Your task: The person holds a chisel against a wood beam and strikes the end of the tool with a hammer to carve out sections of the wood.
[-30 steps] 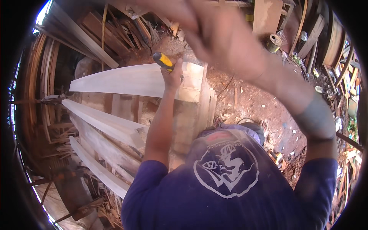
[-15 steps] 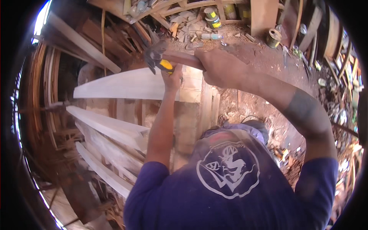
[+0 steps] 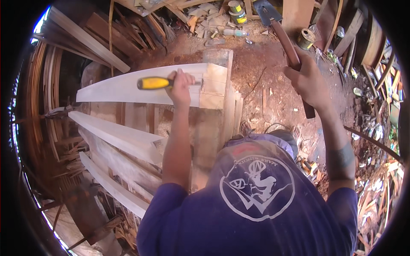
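My left hand (image 3: 182, 88) is closed around a chisel (image 3: 153, 83) with a yellow and black handle. The chisel lies low and its metal end points right, at pencil-like lines on the pale end (image 3: 213, 85) of a curved plank (image 3: 124, 83). Whether the tip touches the wood I cannot tell. Out to the right, my right hand (image 3: 311, 81) grips the wooden handle of an adze-like tool (image 3: 268, 13). Its broad, flat metal head is raised towards the far side, well apart from the chisel.
More pale curved planks (image 3: 117, 132) fan out at the left, nearer me. Boards (image 3: 85, 36) lean at the far left. Cans (image 3: 237, 12) and a plastic bottle (image 3: 235, 32) stand or lie by wood scraps at the back. Shavings and litter cover the ground at right.
My right hand has swung the adze-like tool from beside the chisel handle out to the far right. My left hand has moved slightly left, and the chisel now shows plainly.
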`<state>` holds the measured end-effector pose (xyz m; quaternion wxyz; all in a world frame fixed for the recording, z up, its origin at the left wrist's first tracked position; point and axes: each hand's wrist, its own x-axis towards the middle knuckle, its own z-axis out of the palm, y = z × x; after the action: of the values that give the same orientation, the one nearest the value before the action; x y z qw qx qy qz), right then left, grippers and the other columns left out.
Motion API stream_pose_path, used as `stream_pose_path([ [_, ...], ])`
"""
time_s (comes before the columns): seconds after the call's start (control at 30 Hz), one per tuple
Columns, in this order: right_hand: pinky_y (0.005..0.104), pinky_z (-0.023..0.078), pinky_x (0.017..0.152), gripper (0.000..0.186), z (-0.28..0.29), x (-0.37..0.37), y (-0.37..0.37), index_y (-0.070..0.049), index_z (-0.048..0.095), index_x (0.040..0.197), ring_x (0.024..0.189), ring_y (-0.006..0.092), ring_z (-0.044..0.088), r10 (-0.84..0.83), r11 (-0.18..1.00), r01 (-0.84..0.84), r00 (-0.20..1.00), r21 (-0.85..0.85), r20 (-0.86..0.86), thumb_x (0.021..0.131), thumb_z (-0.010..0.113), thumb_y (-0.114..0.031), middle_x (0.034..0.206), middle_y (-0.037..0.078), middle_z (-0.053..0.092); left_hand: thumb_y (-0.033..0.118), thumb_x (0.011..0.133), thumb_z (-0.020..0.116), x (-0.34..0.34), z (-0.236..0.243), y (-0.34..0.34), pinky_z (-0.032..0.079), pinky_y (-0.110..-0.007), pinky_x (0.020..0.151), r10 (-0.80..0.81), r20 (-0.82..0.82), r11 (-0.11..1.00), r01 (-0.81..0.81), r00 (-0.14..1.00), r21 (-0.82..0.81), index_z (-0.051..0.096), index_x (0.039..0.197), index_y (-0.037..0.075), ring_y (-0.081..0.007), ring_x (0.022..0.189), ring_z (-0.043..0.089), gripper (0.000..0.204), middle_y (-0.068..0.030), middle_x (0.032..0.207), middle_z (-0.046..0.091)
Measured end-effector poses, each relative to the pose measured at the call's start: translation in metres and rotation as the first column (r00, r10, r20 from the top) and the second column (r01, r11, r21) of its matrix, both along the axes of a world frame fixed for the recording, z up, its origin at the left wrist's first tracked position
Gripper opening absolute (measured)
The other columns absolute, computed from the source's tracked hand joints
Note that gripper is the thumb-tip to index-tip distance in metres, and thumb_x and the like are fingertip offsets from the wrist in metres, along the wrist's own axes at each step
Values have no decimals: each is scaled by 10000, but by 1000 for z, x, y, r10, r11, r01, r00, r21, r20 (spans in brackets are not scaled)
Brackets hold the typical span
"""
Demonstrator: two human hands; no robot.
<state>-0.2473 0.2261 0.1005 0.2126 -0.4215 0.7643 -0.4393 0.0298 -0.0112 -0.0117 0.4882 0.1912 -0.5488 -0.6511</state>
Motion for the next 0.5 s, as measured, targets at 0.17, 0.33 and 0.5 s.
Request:
stream_pose_path([
  [0.17,428,456,666,223,17,8,-3,48,558,956,659,335,585,94,995,-95,995,-20,-46,812,616,-112,695,211,560,130,1037,464,-14,15,-18,359,-337,553,-115,70,993,116,991,-10,359,672,114,-117,493,314,381,29,551,268],
  [0.33,464,462,698,202,38,28,-10,52,561,947,726,406,627,124,992,-125,992,-20,-38,811,603,-91,736,254,595,101,1011,528,-19,2,-8,340,-315,503,-46,168,999,50,985,-16,356,644,116,-110,454,296,406,31,534,271],
  [0.5,494,488,709,211,42,34,-22,40,589,979,753,449,646,171,977,-193,964,-94,-205,801,601,-74,768,267,631,91,981,583,-20,-10,-1,334,-298,488,43,256,997,-24,966,-79,363,620,118,-92,462,329,424,28,527,340],
])
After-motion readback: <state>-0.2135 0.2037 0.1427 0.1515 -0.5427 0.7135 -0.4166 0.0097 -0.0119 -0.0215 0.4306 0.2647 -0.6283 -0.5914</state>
